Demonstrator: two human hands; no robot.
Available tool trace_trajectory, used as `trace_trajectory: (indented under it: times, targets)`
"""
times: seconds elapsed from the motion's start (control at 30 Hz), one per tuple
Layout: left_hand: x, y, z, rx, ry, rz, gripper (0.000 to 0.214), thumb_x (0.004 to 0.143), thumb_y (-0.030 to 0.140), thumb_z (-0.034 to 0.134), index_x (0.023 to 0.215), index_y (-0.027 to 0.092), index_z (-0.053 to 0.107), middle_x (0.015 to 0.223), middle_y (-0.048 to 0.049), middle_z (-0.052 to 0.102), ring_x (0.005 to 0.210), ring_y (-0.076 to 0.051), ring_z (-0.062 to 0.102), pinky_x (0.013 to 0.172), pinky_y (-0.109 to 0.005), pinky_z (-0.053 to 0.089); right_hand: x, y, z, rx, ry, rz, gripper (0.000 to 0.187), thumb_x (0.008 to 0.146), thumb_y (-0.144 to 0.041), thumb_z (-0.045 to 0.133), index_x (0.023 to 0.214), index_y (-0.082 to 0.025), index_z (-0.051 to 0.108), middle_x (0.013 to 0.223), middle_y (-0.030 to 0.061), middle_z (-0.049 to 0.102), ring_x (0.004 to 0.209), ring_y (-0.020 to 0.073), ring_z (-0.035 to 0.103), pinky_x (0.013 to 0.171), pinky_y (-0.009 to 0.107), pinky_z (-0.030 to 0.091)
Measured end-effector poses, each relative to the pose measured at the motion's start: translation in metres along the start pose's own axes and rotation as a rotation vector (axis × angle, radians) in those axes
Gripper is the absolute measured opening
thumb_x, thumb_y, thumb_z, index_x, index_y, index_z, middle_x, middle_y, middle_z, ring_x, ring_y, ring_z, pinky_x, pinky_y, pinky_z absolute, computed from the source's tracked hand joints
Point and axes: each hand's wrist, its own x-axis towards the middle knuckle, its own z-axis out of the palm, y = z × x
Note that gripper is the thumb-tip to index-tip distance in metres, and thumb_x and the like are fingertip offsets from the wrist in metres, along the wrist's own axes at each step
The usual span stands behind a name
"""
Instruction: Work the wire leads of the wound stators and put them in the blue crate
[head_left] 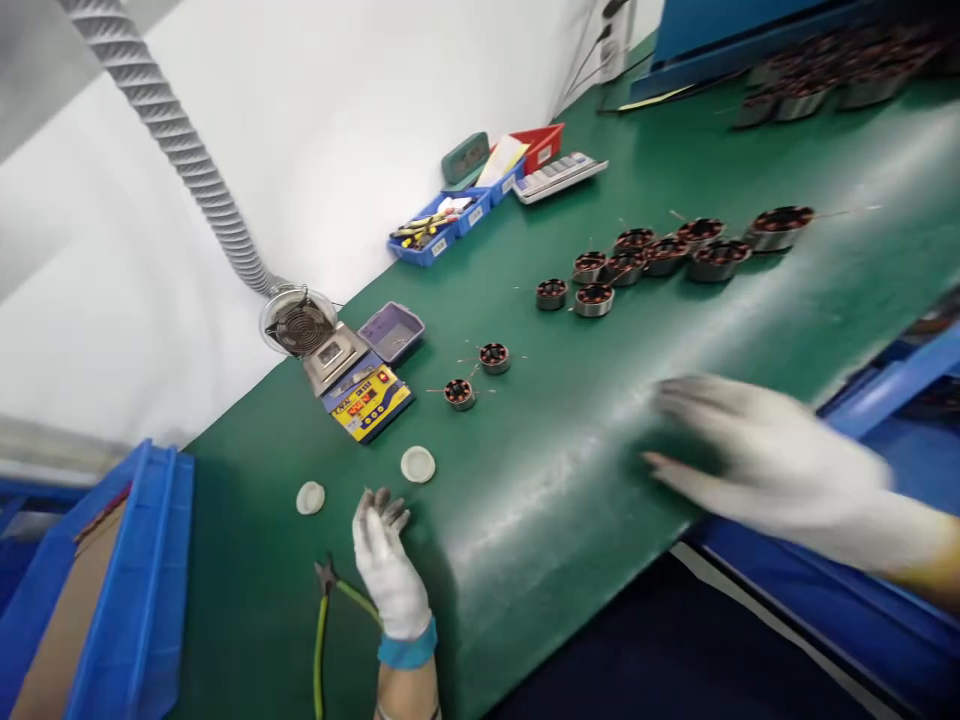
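Note:
My left hand (390, 575), in a white glove with a blue cuff, rests near the table's left front. Its fingers are loosely bent and a little apart, with nothing seen in them. Beside it lie green-handled cutting pliers (320, 640), one handle partly behind the hand. Two small white round dishes (418, 466) lie just beyond. My right hand (772, 465), gloved and smeared by motion, hovers over the front edge at right, thumb and fingers apart, nothing between them. Two small copper-wound motor stators (459, 396) with loose wire ends sit mid-table, away from both hands.
Several more stators (720, 262) stand in a group farther right, others at the far right back. A yellow-and-blue control box (369, 403) with a digital display adjoins a purple tray (391, 333) and a duct hose (180, 140). Blue crates (161, 580) flank the green table.

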Motion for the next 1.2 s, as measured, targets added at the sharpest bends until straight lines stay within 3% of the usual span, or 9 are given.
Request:
trace_trajectory:
  times: [0.1, 0.23, 0.4, 0.57, 0.7, 0.77, 0.83, 0.97, 1.2]
  targets:
    - [-0.005, 0.004, -0.002, 0.025, -0.024, 0.016, 0.06, 0.094, 0.07, 0.063, 0.125, 0.018, 0.066, 0.12, -0.0162, 0.074, 0.095, -0.024, 0.077, 0.088, -0.04, 0.061, 0.076, -0.06, 0.058, -0.042, -0.215, -0.497, 0.048, 0.086, -0.02, 0.063, 0.133, -0.023, 0.075, 0.132, 0.0182, 0.074, 0.125, 0.0366, 0.068, 0.113, 0.062, 0.051]
    - [-0.008, 0.009, -0.002, 0.026, -0.019, 0.027, 0.063, 0.09, 0.074, 0.066, 0.117, 0.018, 0.069, 0.115, -0.0156, 0.076, 0.091, -0.024, 0.077, 0.084, -0.039, 0.062, 0.132, -0.099, 0.114, -0.253, -0.273, -0.529, 0.058, 0.083, -0.007, 0.058, 0.139, -0.019, 0.071, 0.114, 0.0154, 0.08, 0.122, 0.034, 0.068, 0.118, 0.065, 0.043]
    - [-0.023, 0.02, 0.007, -0.071, -0.111, -0.119, 0.064, 0.085, 0.072, 0.074, 0.121, 0.019, 0.07, 0.116, -0.0149, 0.078, 0.085, -0.021, 0.075, 0.072, -0.033, 0.06, 0.107, -0.136, 0.11, -0.213, -0.259, -0.59, 0.054, 0.087, -0.009, 0.055, 0.137, -0.018, 0.072, 0.109, 0.015, 0.08, 0.103, 0.0301, 0.073, 0.116, 0.063, 0.045]
    - [-0.043, 0.024, 0.016, -0.467, -0.331, -0.568, 0.054, 0.084, 0.071, 0.074, 0.099, 0.018, 0.076, 0.103, -0.0125, 0.078, 0.088, -0.024, 0.074, 0.073, -0.032, 0.06, 0.056, -0.189, 0.077, 0.314, -0.33, -0.788, 0.049, 0.093, -0.013, 0.057, 0.139, -0.027, 0.069, 0.093, 0.0063, 0.08, 0.095, 0.0277, 0.075, 0.123, 0.061, 0.041]
    - [-0.04, 0.024, 0.013, -0.602, -0.428, -0.75, 0.056, 0.089, 0.072, 0.064, 0.074, 0.018, 0.069, 0.054, -0.0016, 0.056, 0.043, -0.012, 0.048, 0.043, -0.025, 0.036, 0.051, -0.174, 0.076, 0.783, -0.412, -0.185, 0.049, 0.09, -0.05, 0.074, 0.135, -0.032, 0.07, 0.114, 0.0112, 0.079, 0.103, 0.0316, 0.077, 0.106, 0.054, 0.059]
    - [-0.035, 0.027, 0.01, -0.662, -0.485, -0.776, 0.059, 0.094, 0.07, 0.056, 0.069, 0.018, 0.064, 0.047, 0.0025, 0.045, 0.035, -0.009, 0.031, 0.04, -0.024, 0.022, 0.054, -0.164, 0.084, 0.888, -0.545, 0.201, 0.056, 0.084, -0.06, 0.078, 0.13, -0.027, 0.074, 0.114, 0.0146, 0.08, 0.1, 0.0336, 0.078, 0.088, 0.049, 0.066]
    - [-0.031, 0.031, 0.009, -0.699, -0.49, -0.773, 0.061, 0.098, 0.069, 0.05, 0.066, 0.018, 0.06, 0.048, 0.0027, 0.043, 0.035, -0.008, 0.025, 0.04, -0.024, 0.017, 0.056, -0.162, 0.095, 0.967, -0.754, 0.352, 0.056, 0.078, -0.061, 0.082, 0.12, -0.023, 0.078, 0.112, 0.0149, 0.081, 0.1, 0.0349, 0.078, 0.084, 0.047, 0.068]
    - [-0.028, 0.034, 0.008, -0.721, -0.497, -0.788, 0.066, 0.098, 0.073, 0.044, 0.06, 0.019, 0.053, 0.048, 0.0025, 0.04, 0.036, -0.006, 0.021, 0.041, -0.024, 0.014, 0.052, -0.176, 0.108, 1.074, -0.873, 0.317, 0.046, 0.076, -0.056, 0.083, 0.106, -0.021, 0.082, 0.114, 0.0131, 0.081, 0.108, 0.0337, 0.077, 0.098, 0.047, 0.065]
    - [-0.027, 0.03, 0.006, -0.701, -0.467, -0.872, 0.068, 0.096, 0.075, 0.048, 0.056, 0.021, 0.049, 0.043, 0.0031, 0.038, 0.033, -0.007, 0.023, 0.04, -0.024, 0.013, 0.046, -0.188, 0.111, 0.843, -0.617, 0.033, 0.024, 0.086, -0.048, 0.074, 0.096, -0.028, 0.085, 0.109, 0.009, 0.079, 0.119, 0.0333, 0.072, 0.105, 0.047, 0.061]
